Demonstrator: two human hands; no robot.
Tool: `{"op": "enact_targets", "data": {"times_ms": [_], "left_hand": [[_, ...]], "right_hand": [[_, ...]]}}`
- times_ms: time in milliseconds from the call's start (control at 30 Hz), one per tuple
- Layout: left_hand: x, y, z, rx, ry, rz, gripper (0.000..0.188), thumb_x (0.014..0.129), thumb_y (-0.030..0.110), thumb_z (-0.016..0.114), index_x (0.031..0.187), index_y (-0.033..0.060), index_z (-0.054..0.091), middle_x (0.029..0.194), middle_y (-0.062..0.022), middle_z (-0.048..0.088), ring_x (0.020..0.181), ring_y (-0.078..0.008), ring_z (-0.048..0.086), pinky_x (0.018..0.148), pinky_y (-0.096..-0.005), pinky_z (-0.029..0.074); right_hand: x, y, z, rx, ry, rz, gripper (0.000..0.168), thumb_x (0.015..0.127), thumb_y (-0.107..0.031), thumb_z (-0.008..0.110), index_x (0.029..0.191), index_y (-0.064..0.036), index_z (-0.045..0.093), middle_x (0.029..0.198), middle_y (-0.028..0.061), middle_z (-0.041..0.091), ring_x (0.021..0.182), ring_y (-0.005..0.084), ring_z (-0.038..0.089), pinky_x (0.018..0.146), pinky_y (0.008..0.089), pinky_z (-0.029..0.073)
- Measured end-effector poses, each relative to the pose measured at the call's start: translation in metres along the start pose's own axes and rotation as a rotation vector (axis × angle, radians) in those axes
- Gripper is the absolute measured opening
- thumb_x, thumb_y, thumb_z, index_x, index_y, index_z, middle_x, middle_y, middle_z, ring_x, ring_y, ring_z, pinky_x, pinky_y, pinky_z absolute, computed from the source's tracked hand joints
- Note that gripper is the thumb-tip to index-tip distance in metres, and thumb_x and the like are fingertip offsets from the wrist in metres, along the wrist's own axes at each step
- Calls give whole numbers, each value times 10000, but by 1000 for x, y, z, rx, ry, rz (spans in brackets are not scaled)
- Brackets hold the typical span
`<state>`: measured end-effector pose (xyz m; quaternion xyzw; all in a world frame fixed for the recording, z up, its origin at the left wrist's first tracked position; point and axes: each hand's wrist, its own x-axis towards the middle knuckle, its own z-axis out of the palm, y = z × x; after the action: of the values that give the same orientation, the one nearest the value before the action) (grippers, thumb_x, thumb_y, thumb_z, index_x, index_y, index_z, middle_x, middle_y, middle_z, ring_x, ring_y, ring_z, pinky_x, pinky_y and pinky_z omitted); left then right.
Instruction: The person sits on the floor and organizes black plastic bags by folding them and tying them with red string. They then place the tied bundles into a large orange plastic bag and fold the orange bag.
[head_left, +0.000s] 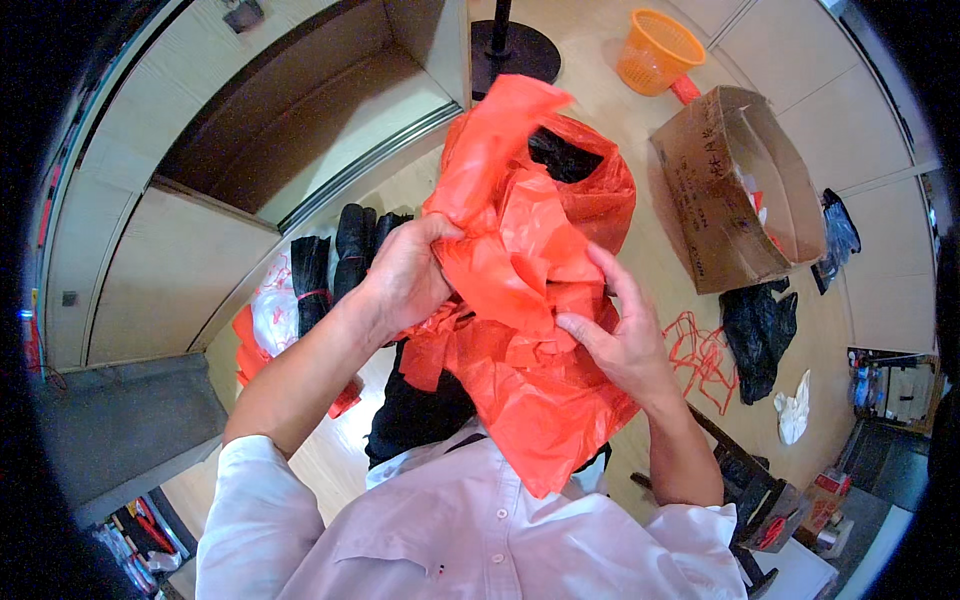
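Note:
Crumpled red plastic bags (517, 285) bunch up over my lap, and I cannot tell how many there are. My left hand (412, 270) grips a fold of the thin plastic between thumb and fingers. A blurred flap of it sticks up beyond that hand. On the other side, my right hand (619, 337) holds the plastic, its thumb on top and its index finger spread along a fold. Just past both hands stands a larger open red bag (607, 202) with something black inside. A loose red corner hangs down over my shirt.
Left on the floor are rolled black bags (311, 281) and a white bundle (274, 315). At right stand a cardboard box (690, 202) and an orange basket (660, 52). Red string (701, 364) and a black bag (757, 337) lie nearby. An open cabinet (322, 112) is behind.

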<state>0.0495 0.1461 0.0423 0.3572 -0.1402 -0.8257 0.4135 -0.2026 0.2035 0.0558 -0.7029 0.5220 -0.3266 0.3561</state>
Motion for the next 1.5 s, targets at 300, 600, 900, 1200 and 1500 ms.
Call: {"op": "enact_targets", "data": {"times_ms": [300,600,900,1200,1500], "left_hand": [[2,6,-6,-249,-128,-31,531,966,271,398,1422,3,345,1399,-159,506,1252,-318,533,1095,-490,388],[-24,-23,4,799,356,878,495,897,234,685,1287,13,474,1169,-122,568,1058,-265,563,945,-388,465],[-29,-76,26,1576,75,1041,469,717,240,826,1044,-3,595,1056,-183,550,990,-351,549,854,-437,472],[-29,-99,31,1543,26,1084,404,709,201,834,990,34,596,1074,-163,576,973,-355,567,817,-428,497],[-62,-119,49,1140,22,480,885,750,416,821,1356,-55,381,1282,-239,486,1187,-343,508,1012,-416,433]], "right_hand": [[-24,-8,14,-548,-105,-427,604,690,-141,762,1256,-88,556,1385,166,433,1273,381,425,1059,505,371],[25,-15,-4,199,172,197,157,936,-161,648,1021,-28,647,928,89,685,864,190,653,779,300,510],[41,10,-9,862,-93,64,650,871,-247,737,1393,-16,425,1300,152,570,1190,222,556,1030,380,430],[18,53,-8,177,228,308,632,817,-244,784,1329,-11,495,1199,144,588,997,185,602,887,353,503],[-57,-6,-42,202,-316,461,621,805,-220,763,1300,43,496,1136,160,660,1069,205,630,910,352,494]]}}
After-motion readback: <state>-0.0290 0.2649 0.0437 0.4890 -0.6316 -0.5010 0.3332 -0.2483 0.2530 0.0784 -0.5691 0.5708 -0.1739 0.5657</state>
